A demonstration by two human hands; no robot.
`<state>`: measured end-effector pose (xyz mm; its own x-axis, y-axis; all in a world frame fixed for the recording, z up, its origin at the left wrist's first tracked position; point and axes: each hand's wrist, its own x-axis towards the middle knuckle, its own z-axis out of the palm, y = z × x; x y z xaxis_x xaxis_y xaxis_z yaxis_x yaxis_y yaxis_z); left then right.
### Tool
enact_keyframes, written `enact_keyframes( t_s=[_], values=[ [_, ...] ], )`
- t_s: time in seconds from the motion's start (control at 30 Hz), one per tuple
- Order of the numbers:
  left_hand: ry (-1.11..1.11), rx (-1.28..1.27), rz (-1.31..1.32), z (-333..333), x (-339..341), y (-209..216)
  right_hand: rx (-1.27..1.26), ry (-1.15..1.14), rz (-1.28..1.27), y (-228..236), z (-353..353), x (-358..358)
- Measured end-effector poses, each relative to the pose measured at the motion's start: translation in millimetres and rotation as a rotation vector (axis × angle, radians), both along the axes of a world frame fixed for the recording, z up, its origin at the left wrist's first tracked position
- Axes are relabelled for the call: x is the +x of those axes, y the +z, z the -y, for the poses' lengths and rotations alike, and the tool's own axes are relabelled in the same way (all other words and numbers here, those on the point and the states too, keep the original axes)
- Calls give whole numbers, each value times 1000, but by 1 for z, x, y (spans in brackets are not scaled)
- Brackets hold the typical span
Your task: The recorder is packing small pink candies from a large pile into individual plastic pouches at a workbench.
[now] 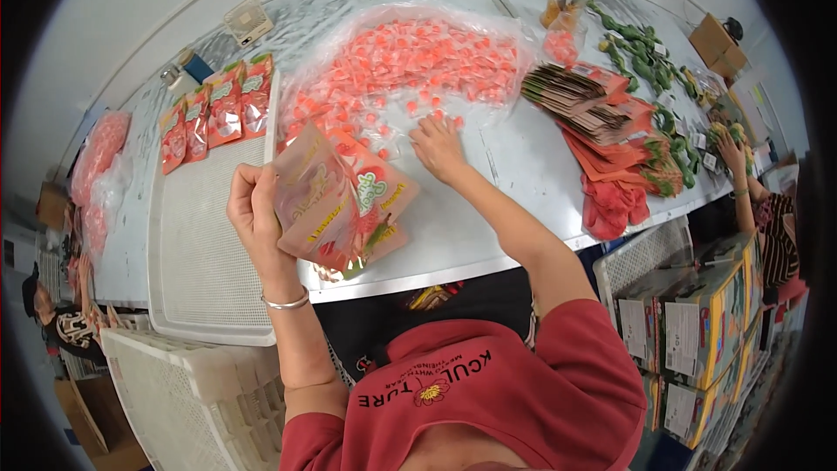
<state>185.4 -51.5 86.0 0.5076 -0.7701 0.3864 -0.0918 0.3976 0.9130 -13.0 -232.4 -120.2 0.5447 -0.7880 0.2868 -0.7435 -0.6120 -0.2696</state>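
Observation:
My left hand [255,214] is closed on a pink printed pouch [318,201], held up above the near edge of the table. Behind that pouch, more pink pouches [388,240] show partly hidden, and I cannot tell whether they are held too. My right hand [438,153] reaches forward, palm down, fingers apart and touching the near edge of scattered small wrapped candies [412,107]. These red-and-clear candies come from a large heap [418,57] spread on a clear plastic bag [501,30].
Filled pouches [225,105] line the far end of a white mesh tray [209,235] on the left. Stacked flat pouches [602,113] and a red cloth [613,207] lie right. Printed boxes [689,331] and white crates [183,392] stand below. Co-workers' hands [732,153] show at the sides.

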Motion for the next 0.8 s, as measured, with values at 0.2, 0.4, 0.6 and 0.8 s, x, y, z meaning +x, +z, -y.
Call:
enact_keyframes(
  t_s=[0.2,0.4,0.6,0.8],
  values=[
    [-80,-18,24,6,-20,-18,-74,-1,204,-17,-32,-88],
    [-68,-43,-47,-5,-35,6,736,-67,1082,74,-4,-171],
    [-91,-57,60,3,-46,3,441,-108,738,28,-14,-129],
    [-99,-40,44,0,-55,15,229,-62,584,15,33,-100]
  ],
)
